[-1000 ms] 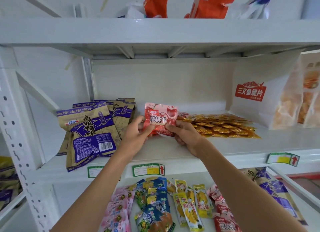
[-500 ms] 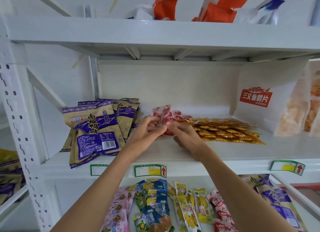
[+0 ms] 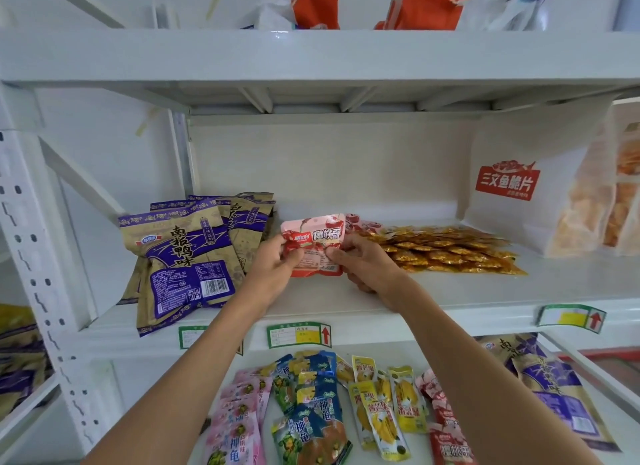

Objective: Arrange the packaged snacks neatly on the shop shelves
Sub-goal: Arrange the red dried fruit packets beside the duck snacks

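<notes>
A small stack of pink-and-red cherry snack packets [image 3: 313, 243] is held upright just above the middle shelf [image 3: 450, 291]. My left hand [image 3: 275, 267] pinches the stack's left edge and my right hand [image 3: 363, 262] pinches its right edge. More of the same red packets [image 3: 363, 224] lie flat on the shelf right behind. Left of my hands lean brown-and-purple duck snack bags [image 3: 187, 253]. To the right lies a flat pile of small golden packets [image 3: 446, 253].
A tall white salmon-crisp bag [image 3: 519, 184] stands at the shelf's right end, with clear bags of orange crisps [image 3: 623, 201] beside it. The lower shelf holds pink, blue, yellow and red packets [image 3: 322, 412] and a purple bag [image 3: 554, 392]. Orange bags [image 3: 426, 3] sit on the top shelf.
Half a second ago the red packets were tipped flat at the shelf under both hands. Now both hands hold them upright again, front facing me, slightly nearer the shelf's front.
</notes>
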The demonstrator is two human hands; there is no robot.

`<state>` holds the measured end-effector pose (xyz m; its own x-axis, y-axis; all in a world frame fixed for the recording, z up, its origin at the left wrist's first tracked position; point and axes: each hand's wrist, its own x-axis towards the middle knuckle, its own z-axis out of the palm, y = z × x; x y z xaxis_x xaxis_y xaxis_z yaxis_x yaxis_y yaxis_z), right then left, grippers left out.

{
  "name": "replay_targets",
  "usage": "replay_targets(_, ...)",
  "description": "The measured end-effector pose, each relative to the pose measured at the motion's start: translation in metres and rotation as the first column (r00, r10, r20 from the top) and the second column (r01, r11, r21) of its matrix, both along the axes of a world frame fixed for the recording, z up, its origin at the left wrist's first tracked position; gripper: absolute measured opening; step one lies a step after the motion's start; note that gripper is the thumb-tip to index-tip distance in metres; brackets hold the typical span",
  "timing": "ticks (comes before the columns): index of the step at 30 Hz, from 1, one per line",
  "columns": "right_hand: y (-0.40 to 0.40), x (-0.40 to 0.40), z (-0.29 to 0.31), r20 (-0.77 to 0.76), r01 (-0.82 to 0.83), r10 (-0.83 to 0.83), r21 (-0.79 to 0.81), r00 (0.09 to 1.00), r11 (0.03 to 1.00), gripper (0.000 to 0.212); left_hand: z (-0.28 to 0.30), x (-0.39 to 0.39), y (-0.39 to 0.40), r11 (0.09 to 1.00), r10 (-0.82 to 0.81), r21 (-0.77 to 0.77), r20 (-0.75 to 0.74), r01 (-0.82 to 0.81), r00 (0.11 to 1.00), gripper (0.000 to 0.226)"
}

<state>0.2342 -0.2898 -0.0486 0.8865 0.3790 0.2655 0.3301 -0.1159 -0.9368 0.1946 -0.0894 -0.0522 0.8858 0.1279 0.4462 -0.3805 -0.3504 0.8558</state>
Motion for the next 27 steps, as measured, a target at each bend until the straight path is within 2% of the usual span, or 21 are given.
replay_targets(4, -0.002, -0.001, -0.004, -0.036, 0.009, -0.007, 0.035, 0.999, 0.999, 0.022, -0.004, 0.004, 0.001, 0.997, -0.012, 0.074, 0.02, 0.01, 1.0, 0.03)
replay_targets(6, -0.003, 0.001, -0.004, -0.082, 0.024, -0.019, 0.067, 0.996, 0.997, 0.023, -0.006, 0.007, 0.001, 0.985, 0.02, 0.171, 0.078, -0.033, 0.997, 0.032)
replay_targets(9, 0.0, 0.002, -0.001, -0.13, 0.033, -0.028, 0.035, 0.991, 0.999, 0.023, -0.008, 0.011, 0.005, 0.969, 0.122, 0.202, 0.101, -0.141, 0.987, 0.03)
replay_targets(16, 0.002, -0.009, 0.003, -0.136, 0.081, -0.073, 0.057, 0.988, 0.995, 0.019, -0.008, 0.008, 0.006, 0.897, 0.281, 0.308, 0.154, -0.316, 0.947, 0.043)
replay_targets(20, 0.004, -0.011, 0.004, -0.12, 0.085, -0.079, 0.053, 0.99, 0.995, 0.02, -0.006, 0.005, 0.005, 0.876, 0.305, 0.347, 0.142, -0.336, 0.942, 0.047)
replay_targets(24, 0.004, -0.01, 0.003, -0.11, 0.092, -0.085, 0.062, 0.99, 0.994, 0.023, -0.007, 0.006, 0.006, 0.876, 0.294, 0.349, 0.164, -0.334, 0.942, 0.039)
replay_targets(27, 0.004, -0.011, 0.003, -0.089, 0.087, -0.08, 0.082, 0.993, 0.993, 0.025, -0.006, 0.008, 0.007, 0.839, 0.32, 0.394, 0.198, -0.374, 0.927, 0.033)
